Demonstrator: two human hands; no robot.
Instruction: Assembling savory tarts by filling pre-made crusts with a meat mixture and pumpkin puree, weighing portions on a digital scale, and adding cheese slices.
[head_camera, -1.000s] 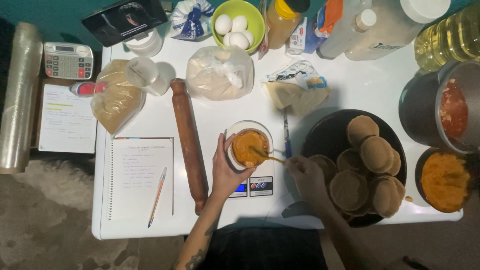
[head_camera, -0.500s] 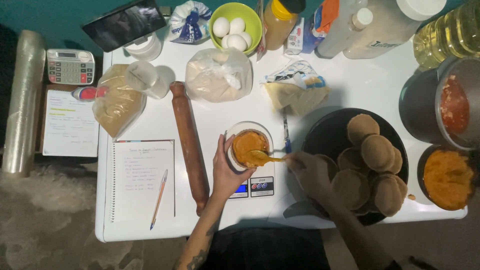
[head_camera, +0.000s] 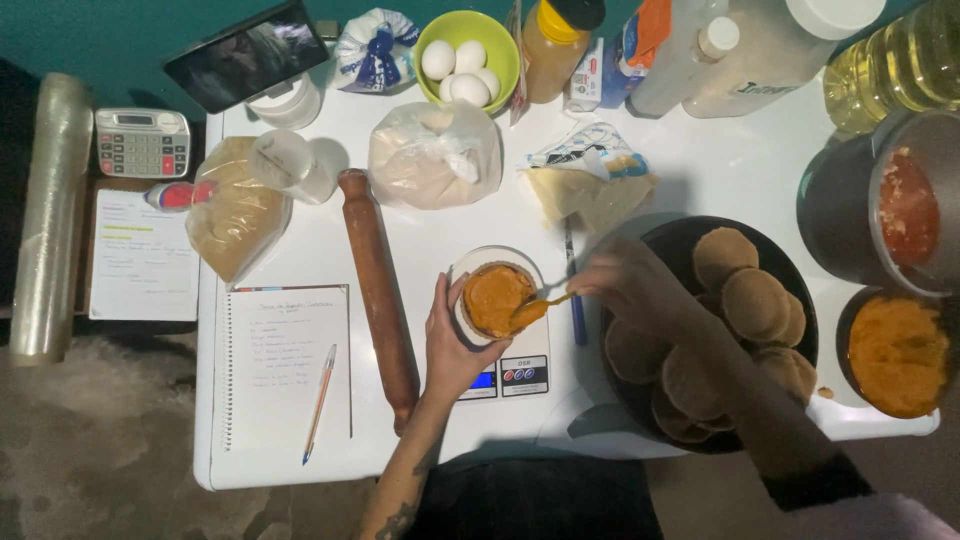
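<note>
Your left hand (head_camera: 450, 345) cups the small filled bowl (head_camera: 495, 298) on the scale (head_camera: 505, 372) mid-tabletop, while your right hand (head_camera: 625, 285) grips the spoon (head_camera: 540, 305), lying crosswise, tip in the bowl.

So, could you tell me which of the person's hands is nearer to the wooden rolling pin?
Left. The left hand cups the small bowl on the scale, just right of the rolling pin. The right hand holds a spoon farther right, beyond the bowl.
</note>
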